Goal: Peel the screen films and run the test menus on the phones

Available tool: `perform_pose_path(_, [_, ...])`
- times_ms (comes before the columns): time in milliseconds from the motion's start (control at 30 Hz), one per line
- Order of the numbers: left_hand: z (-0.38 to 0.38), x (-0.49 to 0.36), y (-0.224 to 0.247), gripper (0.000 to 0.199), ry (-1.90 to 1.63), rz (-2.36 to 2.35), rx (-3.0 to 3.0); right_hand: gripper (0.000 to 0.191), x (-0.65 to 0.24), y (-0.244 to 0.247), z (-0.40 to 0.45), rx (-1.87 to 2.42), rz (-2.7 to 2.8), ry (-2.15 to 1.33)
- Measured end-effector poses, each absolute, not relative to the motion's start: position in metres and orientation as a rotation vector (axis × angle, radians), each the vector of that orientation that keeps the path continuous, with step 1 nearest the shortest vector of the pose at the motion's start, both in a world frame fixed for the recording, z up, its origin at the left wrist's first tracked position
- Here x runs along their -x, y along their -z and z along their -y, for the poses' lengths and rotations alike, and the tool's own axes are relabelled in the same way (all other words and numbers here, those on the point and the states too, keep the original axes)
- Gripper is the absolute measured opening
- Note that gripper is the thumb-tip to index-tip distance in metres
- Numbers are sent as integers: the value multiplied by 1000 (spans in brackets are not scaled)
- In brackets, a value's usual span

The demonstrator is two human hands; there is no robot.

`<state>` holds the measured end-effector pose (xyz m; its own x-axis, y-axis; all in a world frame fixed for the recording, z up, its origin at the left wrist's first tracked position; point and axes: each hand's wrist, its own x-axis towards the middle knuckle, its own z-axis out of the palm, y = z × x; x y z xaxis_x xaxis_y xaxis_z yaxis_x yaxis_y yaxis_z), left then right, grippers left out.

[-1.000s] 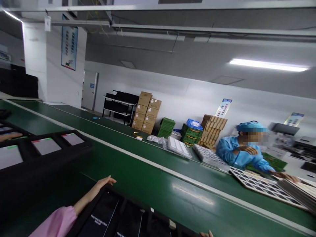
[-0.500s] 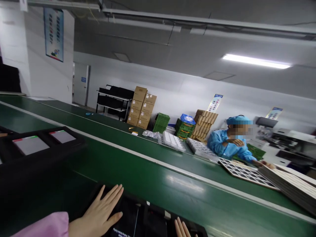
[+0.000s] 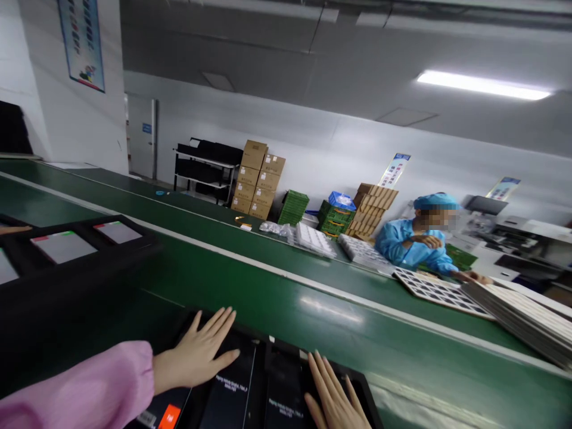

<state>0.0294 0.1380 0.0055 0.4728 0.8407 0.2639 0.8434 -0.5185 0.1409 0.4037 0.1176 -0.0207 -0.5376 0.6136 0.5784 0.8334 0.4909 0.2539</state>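
A black tray [image 3: 373,411] lies on the green belt in front of me and holds several flat dark-screened devices like phones. My left hand [image 3: 199,351] rests palm down, fingers spread, over the tray's left part, its thumb across a device [image 3: 229,390] whose screen shows small white text. Over the right part lies my right hand [image 3: 337,396], also flat with fingers extended. Between the hands is another device [image 3: 283,393] with similar text. An orange patch [image 3: 170,416] marks a screen below my left wrist. Neither hand grips anything.
A second black tray [image 3: 147,247] with light-screened devices stands at the left, another hand [image 3: 15,229] at its edge. Across the green belt [image 3: 313,316], a person in blue [image 3: 413,238] sits by a patterned panel [image 3: 440,292] and stacked boards [image 3: 513,316]. White trays [image 3: 315,240] line the far side.
My view has tipped downward, so the tray and both hands sit higher in the picture. More of my right hand and the device screens now shows, including the orange patch. Both hands stay flat.
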Motion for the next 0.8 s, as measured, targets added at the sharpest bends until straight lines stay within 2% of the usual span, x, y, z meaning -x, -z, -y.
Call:
perform_pose_path(100, [-139,-70,-7,72,531,1480,2738,66,-359,18,-127,1293,2415,583])
perform_pose_path(267, [-140,-110,16,73,547,1494,2820,60,-311,36,-141,1430,2524,332])
perform_pose_path(800, [-140,-105,9,78,527,1474,2836,55,-307,17,-136,1493,2554,195])
